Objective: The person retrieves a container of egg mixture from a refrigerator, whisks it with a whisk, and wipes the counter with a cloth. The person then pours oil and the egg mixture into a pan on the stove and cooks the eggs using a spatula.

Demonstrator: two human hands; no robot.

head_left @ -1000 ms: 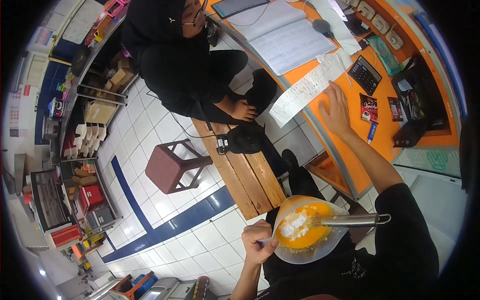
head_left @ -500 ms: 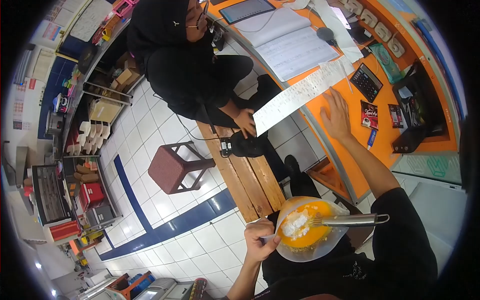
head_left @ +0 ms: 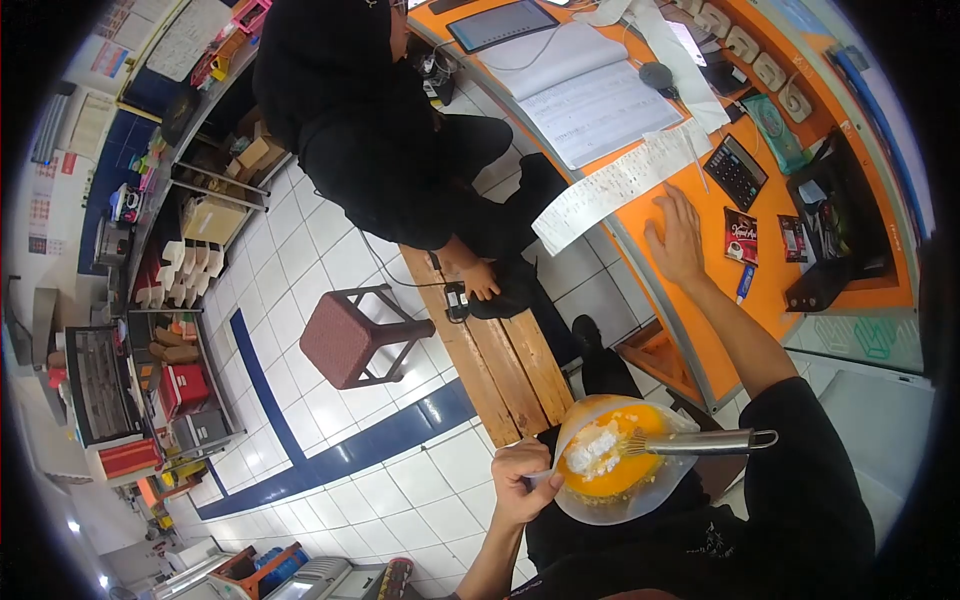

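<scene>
In the head view, the left hand (head_left: 521, 485) was closed on the left edge of a translucent bowl (head_left: 600, 513), which was above the person's lap. The bowl contained a yellow mixture (head_left: 612, 484) with white powder (head_left: 597, 455) on it. A whisk (head_left: 697, 442) leaned in the bowl; its long axis ran almost level across the view. Its wires were in the mixture, and its handle pointed to the right, past the rim, ending in a small loop. The right hand (head_left: 678, 245) lay on the orange surface (head_left: 768, 312) with fingers spread, holding nothing visible. Its fingertips pointed toward a long paper strip (head_left: 610, 195); I cannot tell whether they touched it. The strip slanted from lower left to upper right, and its lower end hung over the surface's edge. Near its upper end lay a calculator (head_left: 736, 171).
</scene>
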